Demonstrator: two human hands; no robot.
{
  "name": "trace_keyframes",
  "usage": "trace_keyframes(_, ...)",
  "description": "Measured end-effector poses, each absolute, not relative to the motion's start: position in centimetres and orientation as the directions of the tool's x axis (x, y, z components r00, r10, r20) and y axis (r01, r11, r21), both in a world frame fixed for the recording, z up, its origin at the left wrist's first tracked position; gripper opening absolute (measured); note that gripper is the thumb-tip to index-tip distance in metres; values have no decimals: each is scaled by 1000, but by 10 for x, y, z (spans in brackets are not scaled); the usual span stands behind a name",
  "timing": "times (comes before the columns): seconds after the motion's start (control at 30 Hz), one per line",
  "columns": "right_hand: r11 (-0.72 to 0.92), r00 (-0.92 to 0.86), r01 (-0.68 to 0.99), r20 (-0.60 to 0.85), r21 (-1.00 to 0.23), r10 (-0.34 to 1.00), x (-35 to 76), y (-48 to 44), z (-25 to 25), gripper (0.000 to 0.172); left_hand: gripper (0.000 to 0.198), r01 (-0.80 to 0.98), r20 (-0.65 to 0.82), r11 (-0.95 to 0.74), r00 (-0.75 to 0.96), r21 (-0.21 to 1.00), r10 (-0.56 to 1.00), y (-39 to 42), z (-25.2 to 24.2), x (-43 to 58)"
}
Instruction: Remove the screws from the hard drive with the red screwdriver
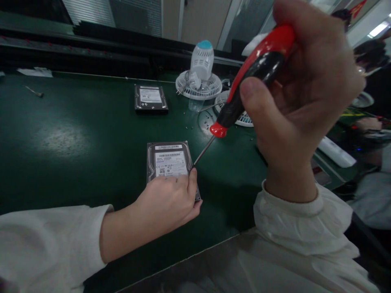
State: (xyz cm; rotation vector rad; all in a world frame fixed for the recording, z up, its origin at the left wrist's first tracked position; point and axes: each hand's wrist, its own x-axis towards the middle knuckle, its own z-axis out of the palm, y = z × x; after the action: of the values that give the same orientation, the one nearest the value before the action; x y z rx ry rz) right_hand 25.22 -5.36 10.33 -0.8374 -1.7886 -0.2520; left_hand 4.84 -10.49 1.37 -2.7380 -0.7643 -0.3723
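A hard drive [169, 158] with a white label lies flat on the green table [67, 138] in front of me. My left hand [171, 199] rests closed on its near right corner, fingers curled over the edge. My right hand [302, 93], raised close to the camera, is wrapped round the red and black handle of a screwdriver [253, 75]. The thin shaft slants down to the left, and its tip meets the drive's right edge just above my left thumb.
A second hard drive [150, 98] lies farther back. Behind it is a white fan [200, 79] on its grille, another grille [227, 108] to its right, and small screws scattered nearby. Another person's arm and a white bar [336, 151] are at the right.
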Motion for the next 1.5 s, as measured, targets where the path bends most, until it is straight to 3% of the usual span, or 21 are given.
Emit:
trace_keyframes(0.13,771,-167,594,901,-232,400,255,-52,102,45,59,530,311,-825,831,-194,461,-104,14,48)
trace_keyframes(0.33,724,-163,667,914,-176,373,255,-51,102,43,59,527,310,-827,833,-196,458,-104,14,48)
trace_keyframes(0.47,805,-166,541,908,-243,386,252,-50,99,46,59,524,305,-830,835,-188,458,-105,14,48)
trace_keyframes(0.67,747,-162,610,881,-264,444,252,-55,103,44,59,533,309,-824,830,-190,465,-104,14,49)
trace_keyframes(0.87,825,-218,483,872,-294,438,256,-53,101,51,59,526,303,-828,835,-194,460,-105,14,47)
trace_keyframes(1.07,785,-180,577,903,-225,391,252,-53,103,49,59,527,303,-826,835,-201,459,-104,14,48)
trace_keyframes(1.3,831,-182,410,859,-376,478,254,-52,101,48,59,526,298,-828,835,-193,461,-104,13,48)
trace_keyframes(1.4,794,-133,513,883,-327,450,251,-54,102,40,59,530,304,-827,832,-190,463,-105,13,47)
trace_keyframes(1.5,770,-121,588,914,-248,387,251,-53,104,43,60,530,304,-825,833,-195,463,-105,13,47)
